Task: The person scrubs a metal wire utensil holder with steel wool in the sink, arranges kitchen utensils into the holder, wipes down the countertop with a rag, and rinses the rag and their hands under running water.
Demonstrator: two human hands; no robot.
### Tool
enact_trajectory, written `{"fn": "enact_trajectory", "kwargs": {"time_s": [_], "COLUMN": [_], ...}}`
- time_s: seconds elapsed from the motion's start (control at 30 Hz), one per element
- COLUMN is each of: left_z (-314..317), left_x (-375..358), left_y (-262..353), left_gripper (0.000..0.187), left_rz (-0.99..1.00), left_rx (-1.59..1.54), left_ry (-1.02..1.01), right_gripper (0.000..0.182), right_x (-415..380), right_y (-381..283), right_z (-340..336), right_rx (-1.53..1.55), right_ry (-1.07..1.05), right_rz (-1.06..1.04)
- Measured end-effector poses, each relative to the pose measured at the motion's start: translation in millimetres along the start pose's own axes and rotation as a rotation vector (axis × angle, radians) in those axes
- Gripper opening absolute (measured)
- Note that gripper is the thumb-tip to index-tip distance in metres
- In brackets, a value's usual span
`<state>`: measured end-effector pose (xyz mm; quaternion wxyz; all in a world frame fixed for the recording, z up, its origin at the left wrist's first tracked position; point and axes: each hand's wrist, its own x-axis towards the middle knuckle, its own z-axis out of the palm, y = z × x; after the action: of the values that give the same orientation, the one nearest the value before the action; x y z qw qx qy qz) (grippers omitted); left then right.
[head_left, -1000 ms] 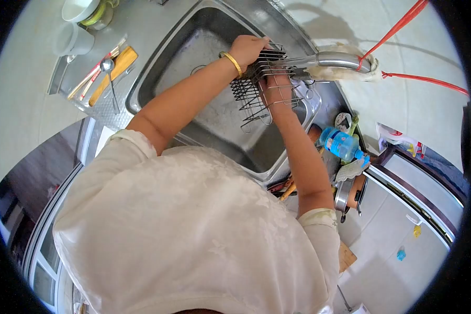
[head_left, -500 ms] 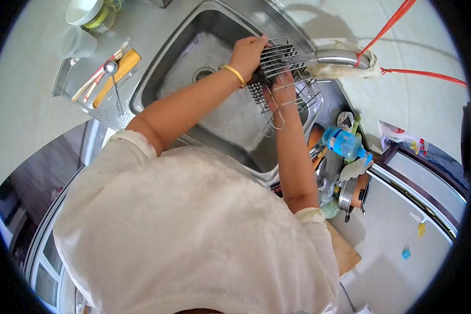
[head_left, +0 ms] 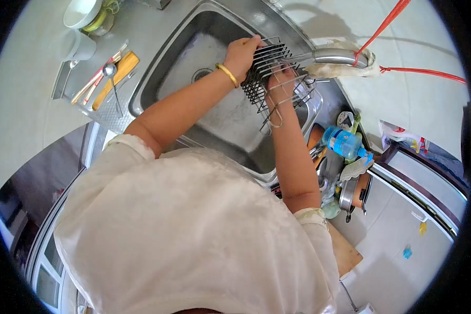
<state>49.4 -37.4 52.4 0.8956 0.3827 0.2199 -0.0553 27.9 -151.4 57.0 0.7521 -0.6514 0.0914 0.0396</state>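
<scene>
Two hands hold a wire rack (head_left: 271,78) over the sink (head_left: 193,52), just under the tap (head_left: 329,56). The left hand (head_left: 242,51) is curled shut around the rack's top edge, a gold bangle (head_left: 226,74) on its wrist. The right hand (head_left: 281,86) lies against the wires behind the grid; whether its fingers are closed around a wire or merely pressed flat cannot be told. The rack looks light and stiff, an open frame of thin metal rods that should keep its shape, though probably wet and slippery here. Its thin wires would bite into the fingers, so the thicker rim where the left hand grips seems the best hold, with the other hand steadying the opposite side. A spoon (head_left: 111,78) and other utensils lie on the surface to the left, well apart; a blue bottle (head_left: 343,143) stands to the right.
</scene>
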Motion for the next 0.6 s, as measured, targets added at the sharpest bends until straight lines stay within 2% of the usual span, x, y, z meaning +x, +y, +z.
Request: {"fn": "enact_trajectory", "kwargs": {"time_s": [0.03, 0.13, 0.17, 0.2, 0.23, 0.3, 0.33, 0.4, 0.47, 0.5, 0.53, 0.57, 0.6], "left_z": [-0.7, -7.6, -6.8, -6.1, -6.8, -5.7, -9.2, -23.6, -22.9, -17.8, -11.8, -8.5, -8.7], "left_x": [1.0, -1.0, 1.7, 1.5, 0.7, 6.4, 12.4, 24.3, 20.1, 13.6, 10.7, 11.8, 10.5], "left_y": [-0.2, -2.7, -7.9, -11.0, -14.0, -12.8, -10.0, -9.5, -1.5, -0.5, 1.0, 3.6, 5.6], "left_gripper": [0.028, 0.031, 0.031, 0.032, 0.032, 0.032, 0.032, 0.031, 0.031, 0.031, 0.030, 0.030, 0.030], "left_rz": [0.016, 0.049, 0.077, 0.108, 0.135, 0.043, 0.009, -0.035, 0.085, 0.134, 0.037, 0.078, 0.117], "left_rx": [0.057, 0.170, 0.305, 0.442, 0.576, 0.421, 0.312, 0.134, 0.290, 0.365, 0.183, 0.255, 0.327], "left_ry": [0.012, 0.015, 0.005, -0.002, 0.000, 0.017, 0.012, -0.031, 0.020, 0.038, 0.055, 0.041, 0.037], "right_gripper": [0.023, 0.030, 0.032, 0.038, 0.038, 0.039, 0.035, 0.033, 0.027, 0.027, 0.026, 0.026, 0.030], "right_x": [-2.4, 8.8, 13.4, 4.1, 5.5, 11.3, -0.9, -7.1, -17.2, -16.9, -9.7, -3.1, -7.0], "right_y": [1.9, 16.2, 17.1, 8.0, 11.3, 21.0, -3.8, -16.7, -26.0, -13.8, 3.7, 16.7, 12.3], "right_z": [4.1, -24.7, -31.5, -31.4, -32.8, -38.8, -23.1, -14.7, 3.0, -0.8, -6.7, -11.8, -12.1], "right_rx": [-0.043, -1.060, -1.426, -1.446, -1.491, -1.585, -1.337, -1.156, -1.008, -0.888, -0.768, -0.646, -0.414], "right_ry": [-0.025, -0.483, -0.636, -0.716, -0.707, -0.675, -0.496, -0.226, -0.021, -0.036, -0.045, -0.059, -0.208], "right_rz": [-0.030, -0.526, -0.714, -0.655, -0.672, -0.705, -0.785, -0.571, -0.404, -0.345, -0.295, -0.248, -0.106]}}
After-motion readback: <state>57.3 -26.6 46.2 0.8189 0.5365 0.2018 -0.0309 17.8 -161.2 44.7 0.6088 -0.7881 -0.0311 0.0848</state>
